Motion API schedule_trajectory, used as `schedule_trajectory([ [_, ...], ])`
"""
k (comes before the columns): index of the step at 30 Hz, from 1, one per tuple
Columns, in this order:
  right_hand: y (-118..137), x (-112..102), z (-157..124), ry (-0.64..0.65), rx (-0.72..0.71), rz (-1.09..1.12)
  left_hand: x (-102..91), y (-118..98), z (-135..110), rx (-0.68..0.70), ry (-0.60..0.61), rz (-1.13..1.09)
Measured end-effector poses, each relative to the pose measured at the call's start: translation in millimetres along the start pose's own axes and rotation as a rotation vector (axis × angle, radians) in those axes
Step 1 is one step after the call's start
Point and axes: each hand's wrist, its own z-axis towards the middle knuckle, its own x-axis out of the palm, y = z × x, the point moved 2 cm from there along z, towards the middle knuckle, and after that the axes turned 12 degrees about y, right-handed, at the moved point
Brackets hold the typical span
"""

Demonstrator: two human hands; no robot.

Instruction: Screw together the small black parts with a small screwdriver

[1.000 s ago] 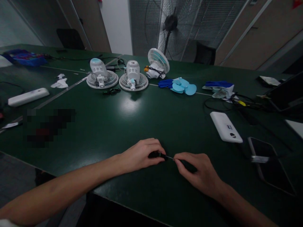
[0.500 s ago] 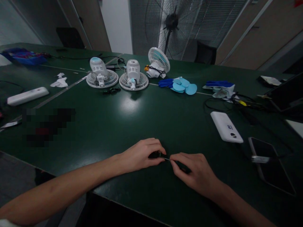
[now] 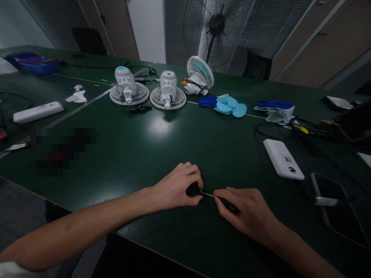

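My left hand (image 3: 181, 187) rests low over the green table, thumb and fingers curled round a small dark piece (image 3: 193, 189) whose kind I cannot make out. My right hand (image 3: 246, 210) grips what looks like a screwdriver (image 3: 232, 207) by its dark handle. Its thin metal shaft (image 3: 208, 194) points left and meets, or nearly meets, a dark end sticking out of the left hand's grip. Whether the tip touches is too small to tell. Most of the dark piece is hidden by the left fingers.
Two white fan heads (image 3: 129, 92) (image 3: 168, 94) lie grille down at the back, beside a tilted fan (image 3: 199, 75). Light-blue fan blades (image 3: 231, 105) and blue-white gloves (image 3: 275, 110) lie to the right. A white power bank (image 3: 283, 159) and a phone (image 3: 342, 204) are nearer.
The whole view has shifted a little, so the tabletop things appear farther right. My hands are slightly farther apart, and more of the metal shaft shows between them.
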Motion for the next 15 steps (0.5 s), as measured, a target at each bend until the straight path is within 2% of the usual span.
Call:
schedule_trajectory([
  [5, -1.0, 2.2, 10.6, -0.037, -0.048, -0.003, -0.2, 1.8, 1.0, -0.002, 0.004, -0.010],
  [9, -3.3, 5.8, 14.8, -0.114, -0.026, 0.117, -0.4, 3.1, 1.5, -0.018, 0.000, -0.018],
  [15, -2.2, 9.9, 12.0, -0.084, -0.064, 0.098, -1.2, 3.4, 1.2, -0.009, 0.001, -0.027],
])
